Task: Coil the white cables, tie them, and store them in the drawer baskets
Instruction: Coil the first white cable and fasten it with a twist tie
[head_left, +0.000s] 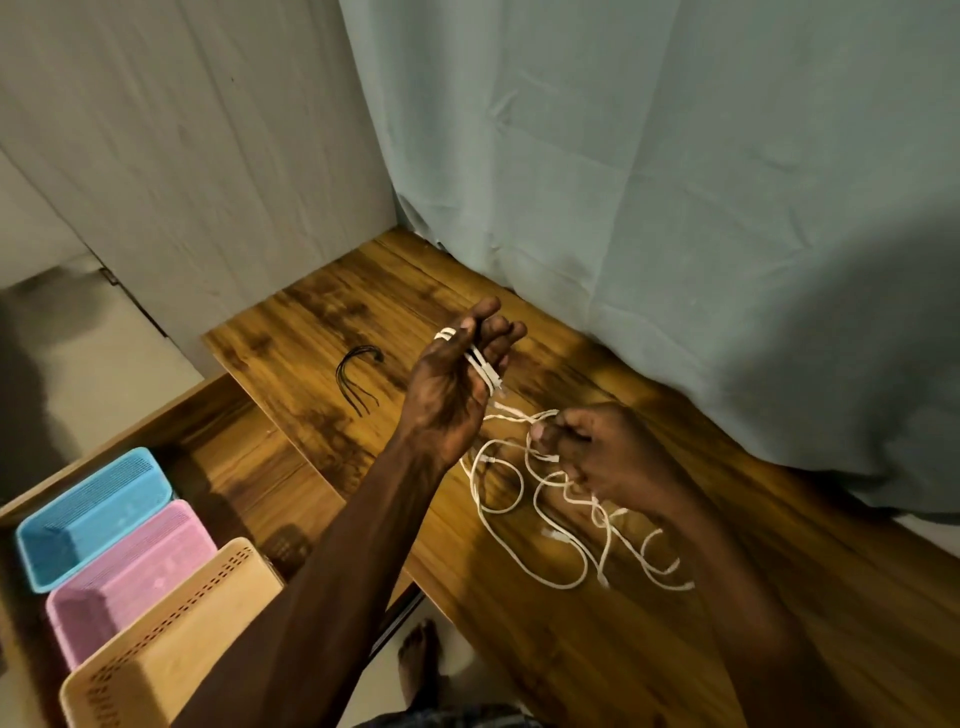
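Observation:
My left hand (452, 384) is raised above the wooden desk (597, 649) with a white cable (485, 366) wound in a few turns around its thumb and fingers. My right hand (605, 457) is lower and to the right, pinching the same cable between thumb and fingers. More white cables (566, 525) lie in loose tangled loops on the desk under and beside the right hand. A small bunch of black ties (358, 376) lies on the desk left of my left hand. The open drawer (244, 467) at lower left holds a blue basket (93, 514), a pink basket (130, 577) and a beige basket (171, 639).
A teal curtain (675, 208) hangs along the desk's far edge and drapes onto it at the right. A pale wall panel (208, 156) stands at the left. A bare foot (423, 660) is on the floor below the desk's front edge.

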